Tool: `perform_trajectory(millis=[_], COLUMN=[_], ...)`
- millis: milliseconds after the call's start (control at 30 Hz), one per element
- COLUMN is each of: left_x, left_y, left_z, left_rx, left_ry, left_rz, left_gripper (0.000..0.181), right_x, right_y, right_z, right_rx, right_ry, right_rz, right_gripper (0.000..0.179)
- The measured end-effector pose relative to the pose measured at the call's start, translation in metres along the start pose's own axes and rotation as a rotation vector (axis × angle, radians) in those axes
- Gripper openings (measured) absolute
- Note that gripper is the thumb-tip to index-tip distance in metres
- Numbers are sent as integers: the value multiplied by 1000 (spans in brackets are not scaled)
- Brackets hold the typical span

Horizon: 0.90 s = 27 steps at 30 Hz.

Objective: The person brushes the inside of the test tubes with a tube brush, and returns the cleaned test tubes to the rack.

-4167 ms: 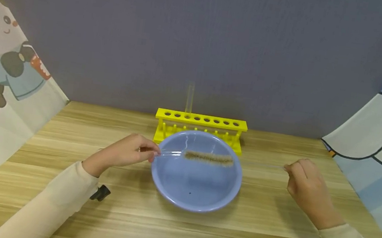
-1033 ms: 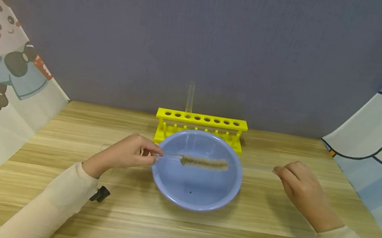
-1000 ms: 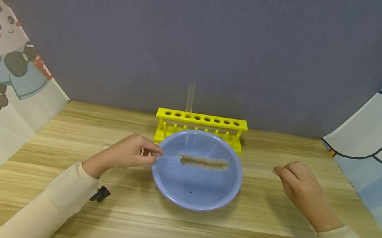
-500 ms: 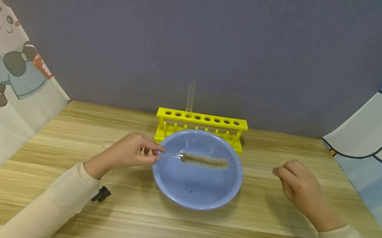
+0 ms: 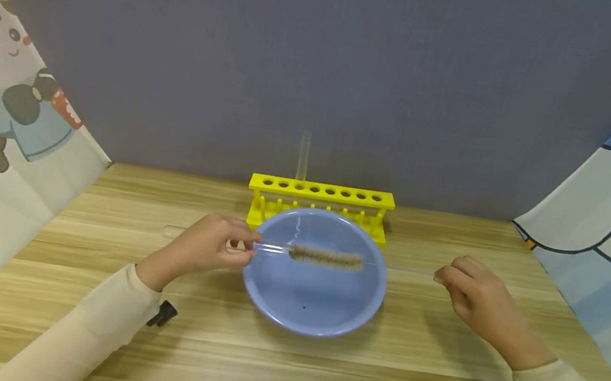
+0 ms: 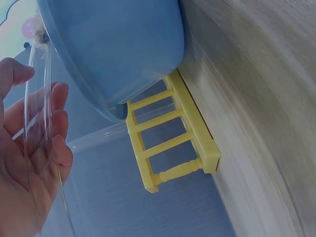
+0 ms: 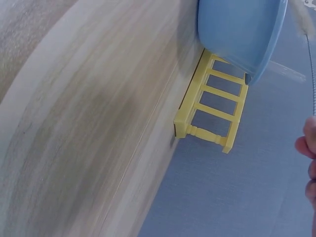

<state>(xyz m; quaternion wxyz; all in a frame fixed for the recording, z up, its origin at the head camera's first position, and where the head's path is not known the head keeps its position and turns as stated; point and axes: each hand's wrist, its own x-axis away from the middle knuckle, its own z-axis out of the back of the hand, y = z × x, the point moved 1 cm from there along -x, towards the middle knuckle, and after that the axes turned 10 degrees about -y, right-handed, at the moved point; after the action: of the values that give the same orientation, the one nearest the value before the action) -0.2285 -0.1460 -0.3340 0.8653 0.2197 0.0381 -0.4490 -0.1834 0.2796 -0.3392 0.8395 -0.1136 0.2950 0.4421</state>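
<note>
In the head view, my left hand (image 5: 217, 242) holds a clear test tube (image 5: 273, 248) level over the blue basin (image 5: 309, 310), its closed end jutting out left of the hand. The left wrist view shows thumb and fingers around the tube (image 6: 37, 98). At the tube's mouth sits a tan-bristled test tube brush (image 5: 325, 257), lying in line with it above the basin. Whether its tip is inside the mouth is hard to tell. My right hand (image 5: 479, 297) pinches the far end of the brush's thin wire handle (image 7: 312, 74), right of the basin.
Behind the basin stands a yellow test tube rack (image 5: 323, 191), partly hidden by it. Another clear test tube (image 5: 304, 155) stands upright in the rack. A grey panel (image 5: 320, 76) closes off the back of the wooden table (image 5: 236, 362). Printed cloths hang at both sides.
Since the oldest frame, my right hand and the brush have moved a little left, and the bristles are slightly closer to my left hand. Over the last second almost nothing has shifted.
</note>
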Motion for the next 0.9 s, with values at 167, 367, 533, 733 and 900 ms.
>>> perform_trajectory(millis=[167, 367, 533, 733, 900], left_x=[-1, -1, -1, -2, -2], left_y=[0, 2, 2, 0, 0], left_z=[-1, -2, -4, -5, -6], left_rx=[-45, -86, -132, -188, -208], left_ry=[21, 49, 79, 123, 123], left_rz=[-27, -52, -75, -124, -126], left_gripper=[17, 16, 17, 18, 18], right_x=[0, 1, 3, 3, 2], right_y=[0, 2, 3, 3, 2], right_z=[1, 0, 0, 3, 4], right_rx=[-22, -23, -62, -124, -155], right_ry=[-2, 12, -29, -65, -87], right_rz=[-20, -31, -60, -105, -128], right_gripper=[41, 41, 40, 40, 21])
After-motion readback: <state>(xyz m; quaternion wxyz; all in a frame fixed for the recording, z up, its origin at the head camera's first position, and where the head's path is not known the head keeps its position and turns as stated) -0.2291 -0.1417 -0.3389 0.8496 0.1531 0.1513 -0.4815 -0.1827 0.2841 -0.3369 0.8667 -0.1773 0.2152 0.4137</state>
